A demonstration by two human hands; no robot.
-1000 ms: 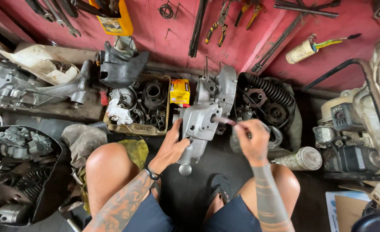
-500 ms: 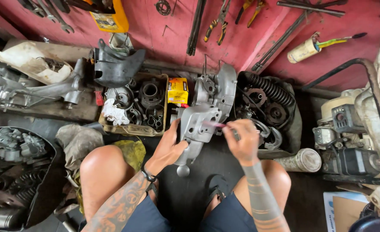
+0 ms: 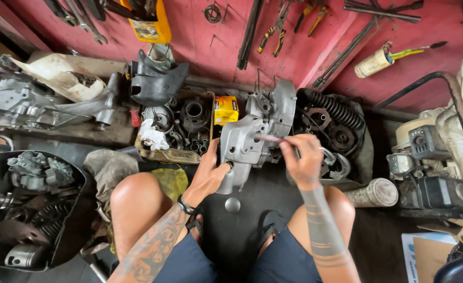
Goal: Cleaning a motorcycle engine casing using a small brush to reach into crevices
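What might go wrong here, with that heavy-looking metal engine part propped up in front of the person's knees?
The grey engine casing stands on end, steadied only by the left hand, so it could tip onto the bare knees. The right hand works a thin pinkish tool against it; a slip could jab the fingers. The small round metal piece lying loose on the floor might roll away and get lost.

A dull silver-grey cast-metal engine casing [image 3: 249,141] stands against a red-pink painted wall [image 3: 210,47]. Beside it lies a small yellow cardboard box [image 3: 225,109] with black markings. A crumpled white rag [image 3: 151,137] sits among dark grey parts. Both forearms carry dark banded tattoos; the shorts [image 3: 284,259] are navy blue. A yellow-green cloth [image 3: 171,181] lies by the knee.
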